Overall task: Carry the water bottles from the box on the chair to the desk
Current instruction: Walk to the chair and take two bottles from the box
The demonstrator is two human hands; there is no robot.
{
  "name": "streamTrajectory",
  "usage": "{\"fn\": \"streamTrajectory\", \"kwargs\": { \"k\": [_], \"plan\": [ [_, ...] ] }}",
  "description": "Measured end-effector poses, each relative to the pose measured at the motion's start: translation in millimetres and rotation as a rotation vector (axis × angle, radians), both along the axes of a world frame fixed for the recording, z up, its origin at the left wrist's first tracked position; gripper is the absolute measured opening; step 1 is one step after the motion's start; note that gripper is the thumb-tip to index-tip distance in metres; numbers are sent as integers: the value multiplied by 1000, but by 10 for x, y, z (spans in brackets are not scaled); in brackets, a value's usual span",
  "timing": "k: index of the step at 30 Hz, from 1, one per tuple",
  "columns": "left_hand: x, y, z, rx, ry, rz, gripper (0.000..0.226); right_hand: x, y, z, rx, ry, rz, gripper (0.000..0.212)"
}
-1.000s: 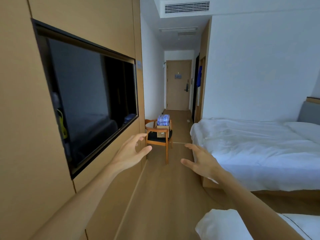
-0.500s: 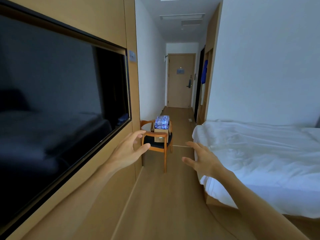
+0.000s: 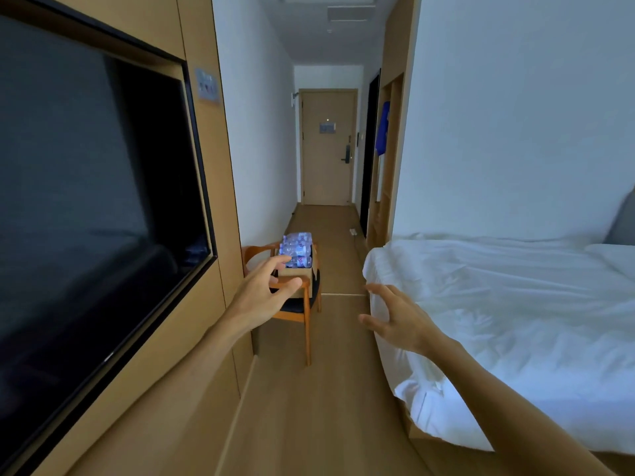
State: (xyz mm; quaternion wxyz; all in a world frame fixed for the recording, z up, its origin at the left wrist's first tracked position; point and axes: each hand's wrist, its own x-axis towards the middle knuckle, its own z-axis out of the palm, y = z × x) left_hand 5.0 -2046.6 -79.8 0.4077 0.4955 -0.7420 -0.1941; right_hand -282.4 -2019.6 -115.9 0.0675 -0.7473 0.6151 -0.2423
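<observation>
Several clear water bottles with blue labels are stacked in a cardboard box. The box stands on a wooden chair with a dark seat, against the left wall some way ahead. My left hand is stretched forward with relaxed fingers and holds nothing; it overlaps the chair and box in the picture but is well short of them. My right hand is also held out in front, fingers spread, empty, beside the bed's corner. No desk is in view.
A large dark TV screen is set into the wood-panelled wall on the left. A bed with white bedding fills the right. Between them a wooden floor strip leads past the chair down a corridor to a closed door.
The view has moved forward along the TV wall, so the chair and bottles look closer and larger. Both hands stay stretched out in front, empty.
</observation>
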Motion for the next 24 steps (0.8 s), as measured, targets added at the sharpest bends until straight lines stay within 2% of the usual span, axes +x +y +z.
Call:
{"fn": "streamTrajectory", "kwargs": {
  "k": [10,24],
  "plan": [
    [-463,-1998,-319,51,-27,-19,49,-456,-1968,-361,21,-24,16,70],
    [-1339,-4379,-373,108,-10,73,51,-1201,-4791,-520,73,-108,149,69]
  ]
}}
